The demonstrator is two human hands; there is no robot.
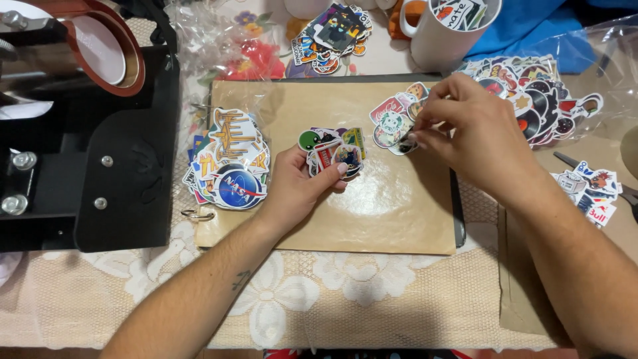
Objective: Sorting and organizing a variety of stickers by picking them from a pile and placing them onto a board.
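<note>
Over one tan mat (372,213), the left hand (299,183) gripped a fanned handful of about five stickers (331,151) while the right hand (475,129) pinched one sticker (403,142) from a small heap (395,116), with four further piles and one white mug (444,36) around.

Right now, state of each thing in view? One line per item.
Left hand: closed around a fanned handful of colourful die-cut stickers.
Right hand: fingertips pinching one sticker from the small sticker pile on the tan paper sheet.
Tan paper sheet: lying flat.
White ceramic mug: upright, stickers inside.
Clear plastic bag of stickers: lying flat.
Black heat press: on the table; open or shut unclear.
</note>
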